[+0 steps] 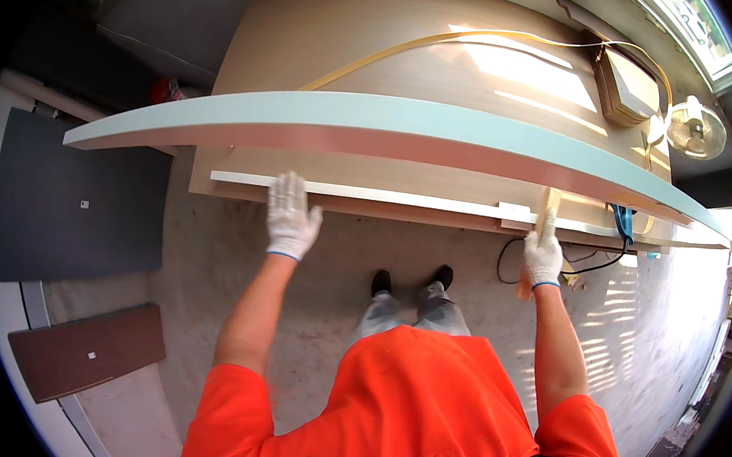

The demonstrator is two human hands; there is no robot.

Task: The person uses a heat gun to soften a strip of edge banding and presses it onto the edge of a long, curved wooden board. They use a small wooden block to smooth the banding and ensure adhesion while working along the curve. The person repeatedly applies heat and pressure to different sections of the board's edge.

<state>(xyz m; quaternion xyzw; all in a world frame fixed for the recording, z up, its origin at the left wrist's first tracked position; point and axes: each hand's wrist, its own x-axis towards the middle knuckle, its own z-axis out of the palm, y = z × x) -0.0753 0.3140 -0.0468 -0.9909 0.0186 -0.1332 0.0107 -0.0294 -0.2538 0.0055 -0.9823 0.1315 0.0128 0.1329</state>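
Head view: person in orange shirt is standing at a wood-tone worktop, both hands in white gloves working on a long white strip running along the worktop's near edge. Above it a long pale-blue board w/ a reddish underside is lying across the worktop.

Left hand is lying flat, fingers spread, palm pressing the strip's left part down. Right hand is wrapped around a small wooden block, holding it upright against the strip near a join at its right end.

Doing it well, as I'm judging it: the left hand should be keeping steady downward pressure so the strip isn't creeping sideways; the block should be staying square to the edge, not tilting, w/ pressure running along the strip rather than digging in at one spot. Worth watching the join by the block — any step there would be catching.

Also nearby: a yellow band looping over the worktop, a black cable hanging by the right hand, a small fan at far right, dark panels on the floor at left.
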